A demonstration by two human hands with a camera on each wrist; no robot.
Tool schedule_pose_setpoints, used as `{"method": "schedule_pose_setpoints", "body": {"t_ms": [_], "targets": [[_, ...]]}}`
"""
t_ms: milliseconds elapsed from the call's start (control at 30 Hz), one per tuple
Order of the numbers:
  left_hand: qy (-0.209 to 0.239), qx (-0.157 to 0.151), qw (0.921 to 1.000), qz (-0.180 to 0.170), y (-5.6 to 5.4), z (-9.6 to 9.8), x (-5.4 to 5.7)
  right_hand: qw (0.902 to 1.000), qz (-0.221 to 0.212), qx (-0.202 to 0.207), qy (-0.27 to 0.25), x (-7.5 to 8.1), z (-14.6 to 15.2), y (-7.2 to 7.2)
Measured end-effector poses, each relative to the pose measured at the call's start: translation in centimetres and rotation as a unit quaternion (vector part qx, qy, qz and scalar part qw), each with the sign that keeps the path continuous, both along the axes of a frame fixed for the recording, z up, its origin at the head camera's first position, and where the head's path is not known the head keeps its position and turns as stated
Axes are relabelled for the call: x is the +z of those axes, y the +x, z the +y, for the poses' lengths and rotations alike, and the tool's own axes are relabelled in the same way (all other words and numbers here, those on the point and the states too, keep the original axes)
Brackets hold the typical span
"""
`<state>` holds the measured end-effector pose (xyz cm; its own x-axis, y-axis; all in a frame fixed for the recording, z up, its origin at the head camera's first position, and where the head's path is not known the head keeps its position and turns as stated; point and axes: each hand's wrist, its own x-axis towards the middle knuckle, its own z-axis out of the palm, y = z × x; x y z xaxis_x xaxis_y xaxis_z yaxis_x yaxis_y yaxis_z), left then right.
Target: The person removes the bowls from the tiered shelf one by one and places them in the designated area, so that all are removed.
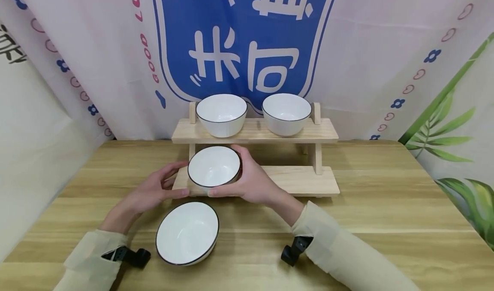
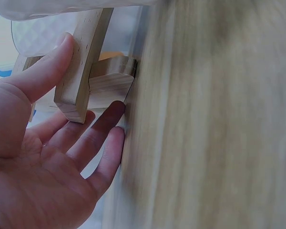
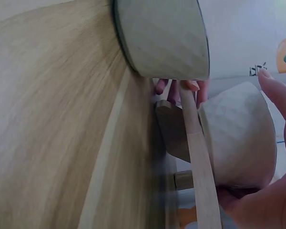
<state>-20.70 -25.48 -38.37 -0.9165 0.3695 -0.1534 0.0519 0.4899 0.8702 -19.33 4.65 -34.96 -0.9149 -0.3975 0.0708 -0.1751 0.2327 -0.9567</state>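
Observation:
A white bowl [image 1: 214, 166] with a dark rim stands at the left part of the wooden rack's lower shelf [image 1: 305, 180]. My right hand [image 1: 252, 179] grips it from the right, thumb at the front and fingers round the far side. The left hand [image 1: 160, 186] is at the shelf's left end; in the left wrist view its spread fingers [image 2: 96, 136] and thumb lie about the end of the board [image 2: 83, 71]. In front of the rack, another white bowl [image 1: 188, 234] sits on the table, appearing tilted.
Two more white bowls, left [image 1: 221, 125] and right [image 1: 287, 123], stand on the rack's upper shelf [image 1: 252, 132]. The wooden table [image 1: 386, 213] extends to both sides, with a printed curtain [image 1: 359, 68] behind it. Dark wrist cameras are strapped at both sleeves.

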Motion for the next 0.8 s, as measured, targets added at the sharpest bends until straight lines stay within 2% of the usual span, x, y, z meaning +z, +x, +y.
{"method": "schedule_pose_setpoints", "body": {"t_ms": [300, 800], "targets": [[0.012, -0.003, 0.9999, 0.000, 0.0, -0.1, -0.1, 0.9998, -0.011, -0.014, 0.007, -0.6, -0.8, -0.4], [0.001, 0.000, 1.0000, -0.005, 0.0, -0.1, 0.2, 0.9991, -0.001, -0.043, 0.005, -0.6, -1.7, -0.3]]}}
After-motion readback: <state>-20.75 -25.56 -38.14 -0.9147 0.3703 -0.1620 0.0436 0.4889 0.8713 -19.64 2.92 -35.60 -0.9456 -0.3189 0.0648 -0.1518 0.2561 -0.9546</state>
